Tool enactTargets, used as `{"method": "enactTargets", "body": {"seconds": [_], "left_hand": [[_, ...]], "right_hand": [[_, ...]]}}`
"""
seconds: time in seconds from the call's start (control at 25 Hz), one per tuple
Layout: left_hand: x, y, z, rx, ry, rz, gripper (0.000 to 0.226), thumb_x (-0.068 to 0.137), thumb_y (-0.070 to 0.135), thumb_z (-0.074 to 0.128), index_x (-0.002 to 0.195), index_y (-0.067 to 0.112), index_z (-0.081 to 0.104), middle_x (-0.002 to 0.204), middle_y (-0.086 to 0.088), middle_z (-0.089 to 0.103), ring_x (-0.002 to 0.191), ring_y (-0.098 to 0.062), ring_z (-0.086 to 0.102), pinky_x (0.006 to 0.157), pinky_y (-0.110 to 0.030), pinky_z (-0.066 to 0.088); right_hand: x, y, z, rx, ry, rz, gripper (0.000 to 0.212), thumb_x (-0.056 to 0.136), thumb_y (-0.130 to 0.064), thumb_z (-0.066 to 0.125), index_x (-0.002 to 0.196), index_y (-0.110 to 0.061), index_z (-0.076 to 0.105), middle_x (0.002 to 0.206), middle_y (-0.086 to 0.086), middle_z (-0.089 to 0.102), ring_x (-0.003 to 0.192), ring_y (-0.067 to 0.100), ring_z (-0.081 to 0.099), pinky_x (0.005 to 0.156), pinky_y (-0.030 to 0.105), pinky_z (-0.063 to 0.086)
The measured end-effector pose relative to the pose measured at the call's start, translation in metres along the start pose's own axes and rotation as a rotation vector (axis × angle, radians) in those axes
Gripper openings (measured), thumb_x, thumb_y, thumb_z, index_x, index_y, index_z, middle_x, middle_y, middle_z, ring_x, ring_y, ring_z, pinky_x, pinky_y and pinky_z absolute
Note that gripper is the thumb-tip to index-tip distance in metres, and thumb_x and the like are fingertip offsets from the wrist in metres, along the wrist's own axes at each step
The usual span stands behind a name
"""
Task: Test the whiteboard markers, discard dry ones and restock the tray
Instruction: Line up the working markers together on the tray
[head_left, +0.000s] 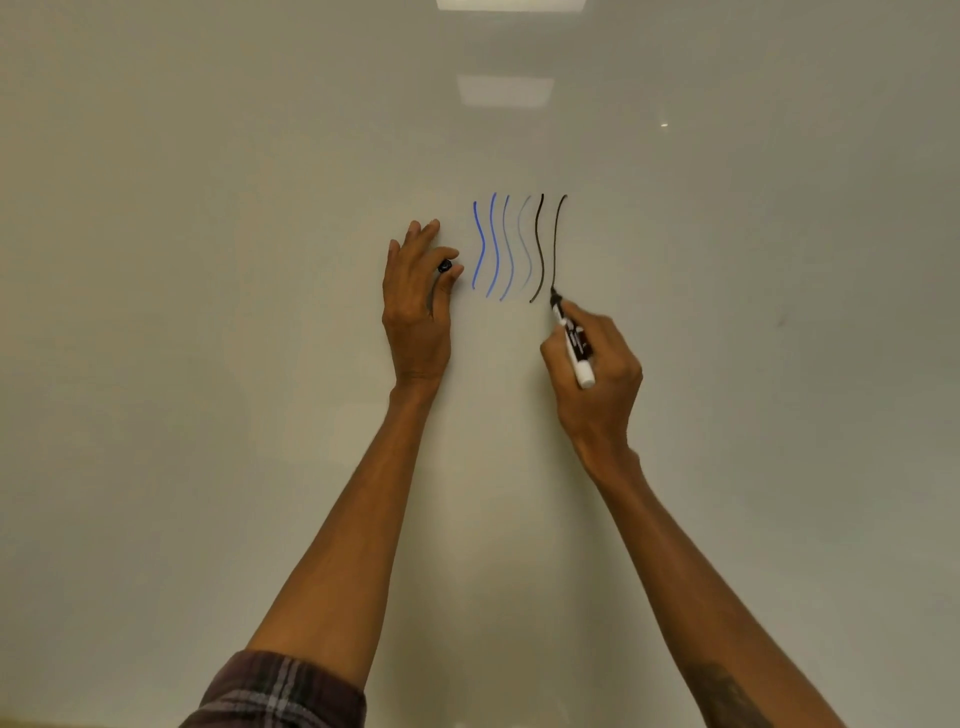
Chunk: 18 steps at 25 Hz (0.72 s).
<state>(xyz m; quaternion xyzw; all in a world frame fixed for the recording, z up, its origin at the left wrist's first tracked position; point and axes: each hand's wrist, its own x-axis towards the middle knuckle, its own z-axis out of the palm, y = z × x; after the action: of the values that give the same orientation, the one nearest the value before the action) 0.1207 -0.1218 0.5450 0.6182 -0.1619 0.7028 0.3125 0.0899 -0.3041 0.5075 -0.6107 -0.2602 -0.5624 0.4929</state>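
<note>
1 big whiteboard (208, 260) fills the whole view, and both arms reach up to it.

At the bottom left is a checked sleeve (280, 691), pushed back on the arm. Up from it is the left hand (415, 301). Its thumb and first finger pinch a small black cap (444, 266). The other 3 fingers point up along the board. I cannot tell if they touch it.

Just beside the cap, to the right, are 4 wavy blue lines (493, 244). They run up and down, side by side. The one furthest right is the palest.

Next come 2 wavy black lines (540, 244). The first one is thick and dark. The second one is thinner.

At the bottom end of that second black line sits the tip of the marker (574, 343). The marker is white with a black front end and has no cap on. It leans back to the right, away from the line.

The right hand (597, 379) grips the marker, with its fingers curled round the middle.
</note>
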Motion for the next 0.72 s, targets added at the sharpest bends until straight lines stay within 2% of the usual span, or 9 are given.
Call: {"method": "enactTargets", "body": {"seconds": [0.08,0.16,0.28,0.4,0.48,0.56,0.72], "left_hand": [[0.0,0.005,-0.003,-0.051,-0.003,-0.097,0.015,0.098,0.013,0.06,0.106,0.004,0.069,0.131,-0.013,0.059,0.137,-0.021,0.047,0.118,-0.044,0.032],[-0.003,0.01,-0.01,-0.121,0.003,-0.177,0.015,0.097,0.015,0.062,0.105,0.006,0.07,0.124,-0.012,0.059,0.132,-0.015,0.05,0.114,-0.042,0.038],[-0.019,0.022,-0.025,-0.187,0.051,-0.3,0.016,0.095,0.017,0.064,0.107,0.01,0.071,0.107,-0.005,0.065,0.109,-0.013,0.062,0.106,-0.033,0.045],[-0.042,0.04,-0.042,-0.329,0.141,-0.565,0.023,0.094,0.019,0.066,0.115,0.012,0.072,0.102,-0.002,0.068,0.099,-0.013,0.066,0.093,-0.028,0.052],[-0.056,0.047,-0.05,-0.432,0.224,-0.741,0.027,0.094,0.019,0.067,0.119,0.013,0.071,0.105,-0.003,0.072,0.101,-0.014,0.069,0.09,-0.023,0.052],[-0.067,0.047,-0.056,-0.487,0.289,-0.856,0.028,0.093,0.021,0.067,0.12,0.011,0.071,0.106,-0.006,0.074,0.101,-0.014,0.07,0.09,-0.021,0.052],[-0.088,0.045,-0.065,-0.5,0.307,-0.967,0.029,0.094,0.026,0.067,0.117,0.009,0.072,0.1,-0.005,0.076,0.103,-0.017,0.07,0.101,-0.034,0.052]], "right_hand": [[-0.022,-0.002,-0.004,0.099,-0.032,0.131,0.024,0.087,-0.006,0.063,0.11,-0.008,0.071,0.09,0.002,0.069,0.074,0.015,0.065,0.065,0.038,0.053],[-0.032,-0.008,-0.008,0.32,-0.1,0.323,0.023,0.091,-0.006,0.061,0.112,-0.009,0.069,0.097,0.004,0.071,0.079,0.02,0.067,0.07,0.04,0.057],[-0.038,-0.016,-0.006,0.681,-0.171,0.633,0.018,0.096,-0.008,0.057,0.112,-0.005,0.067,0.099,0.017,0.071,0.077,0.026,0.065,0.072,0.036,0.054],[-0.051,-0.022,0.0,0.972,-0.19,0.883,0.024,0.098,-0.012,0.053,0.116,-0.001,0.066,0.102,0.02,0.07,0.085,0.024,0.065,0.079,0.031,0.055],[-0.063,-0.025,0.004,1.074,-0.243,0.942,0.028,0.1,-0.013,0.049,0.119,0.002,0.064,0.103,0.021,0.069,0.089,0.026,0.067,0.082,0.031,0.056],[-0.075,-0.028,0.009,1.08,-0.289,0.958,0.028,0.1,-0.011,0.048,0.12,0.002,0.062,0.103,0.021,0.07,0.09,0.027,0.069,0.083,0.031,0.057],[-0.09,-0.032,0.021,1.027,-0.328,0.961,0.026,0.1,-0.01,0.05,0.118,0.004,0.063,0.109,0.024,0.07,0.094,0.03,0.07,0.085,0.032,0.057]]}}
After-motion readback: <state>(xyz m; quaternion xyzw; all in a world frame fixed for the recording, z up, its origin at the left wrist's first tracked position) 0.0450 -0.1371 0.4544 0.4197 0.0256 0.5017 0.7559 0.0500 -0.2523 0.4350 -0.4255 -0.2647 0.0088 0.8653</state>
